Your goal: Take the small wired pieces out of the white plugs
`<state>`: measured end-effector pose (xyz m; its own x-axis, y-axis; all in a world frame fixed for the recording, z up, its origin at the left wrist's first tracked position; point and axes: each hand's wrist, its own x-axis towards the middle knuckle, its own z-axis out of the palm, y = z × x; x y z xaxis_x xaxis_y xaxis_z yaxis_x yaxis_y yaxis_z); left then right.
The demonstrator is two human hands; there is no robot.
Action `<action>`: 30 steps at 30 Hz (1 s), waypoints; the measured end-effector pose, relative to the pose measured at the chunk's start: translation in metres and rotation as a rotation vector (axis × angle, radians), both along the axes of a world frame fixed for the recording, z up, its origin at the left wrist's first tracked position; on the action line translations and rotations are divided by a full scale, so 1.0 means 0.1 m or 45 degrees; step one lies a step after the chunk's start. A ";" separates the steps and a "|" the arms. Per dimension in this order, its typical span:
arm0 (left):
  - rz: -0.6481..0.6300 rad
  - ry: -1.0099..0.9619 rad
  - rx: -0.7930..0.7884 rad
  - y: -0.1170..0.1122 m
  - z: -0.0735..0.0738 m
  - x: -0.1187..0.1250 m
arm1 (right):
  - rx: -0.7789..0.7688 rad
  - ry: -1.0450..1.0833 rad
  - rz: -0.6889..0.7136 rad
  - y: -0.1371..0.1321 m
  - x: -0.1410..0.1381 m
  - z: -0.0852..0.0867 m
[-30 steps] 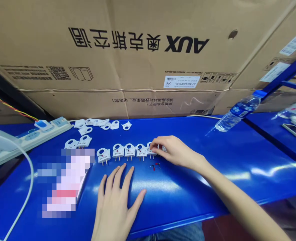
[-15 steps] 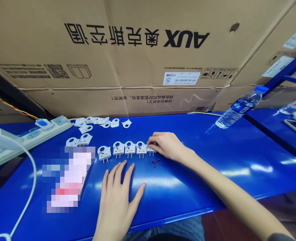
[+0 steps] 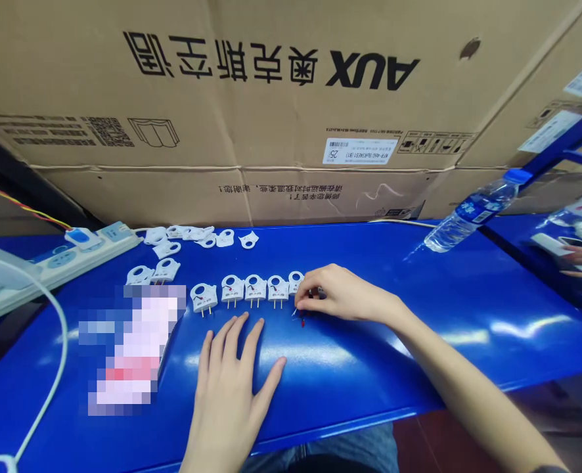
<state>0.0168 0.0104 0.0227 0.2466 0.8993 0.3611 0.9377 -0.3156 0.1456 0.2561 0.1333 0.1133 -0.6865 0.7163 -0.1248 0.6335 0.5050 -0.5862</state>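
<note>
The small red-tipped wire piece (image 3: 301, 318) sat on the blue tabletop (image 3: 419, 341), just near of the rightmost plug base (image 3: 295, 282). The fingers (image 3: 311, 297) of the right hand (image 3: 343, 299) were pinched narrowly on its lead. Four more plug bases (image 3: 242, 290) ran leftward in a row. Nearer, the left hand (image 3: 232, 387) lay flat with its fingers spread wide. A water bottle (image 3: 473, 213) lay at the far right.

Bright, even lighting from overhead. Broad white glare streaks on glossy blue tabletop (image 3: 492, 295), strongest right of centre. Soft, faint shadow beneath left hand (image 3: 232, 394). Marked wide-angle bowing along cardboard box (image 3: 271, 131) edges. Sharp centre; pixelated block (image 3: 128, 348) at left.
</note>
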 end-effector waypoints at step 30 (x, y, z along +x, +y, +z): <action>0.037 -0.045 -0.058 -0.03 0.05 0.04 | 0.207 -0.232 -0.436 0.15 -0.64 -0.19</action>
<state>0.0208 0.0072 0.0275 0.2078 0.9217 0.3274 0.9403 -0.2805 0.1928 0.1917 0.1479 0.0948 -0.3821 0.9198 -0.0886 0.8669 0.3236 -0.3793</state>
